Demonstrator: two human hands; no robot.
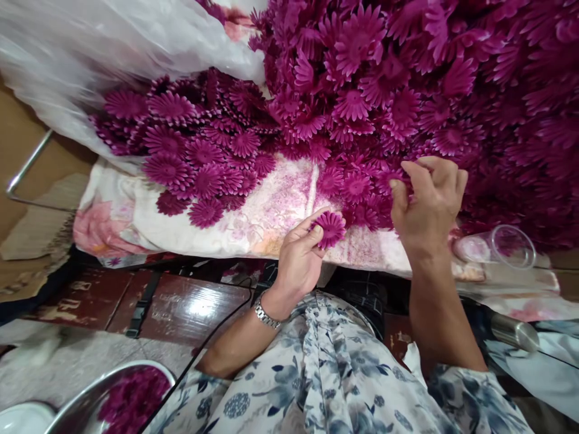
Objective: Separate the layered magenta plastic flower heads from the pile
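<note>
My left hand [301, 256] pinches a single magenta fabric flower [330, 228] between thumb and fingers, just above the near edge of a floral cloth [266, 214]. My right hand [427, 202] is curled, fingers closed on a flower at the front edge of a big heap of magenta flowers [407, 78]. A second spread of the same flowers [194, 144] lies to the left on the cloth. A metal watch sits on my left wrist.
A clear plastic bag [104, 48] lies at the upper left. A clear plastic cup [502, 246] lies on its side at the right. A metal bowl [88, 401] holding magenta pieces sits at the lower left, beside a white dish [22, 417]. A metal cylinder [515, 331] lies at the right.
</note>
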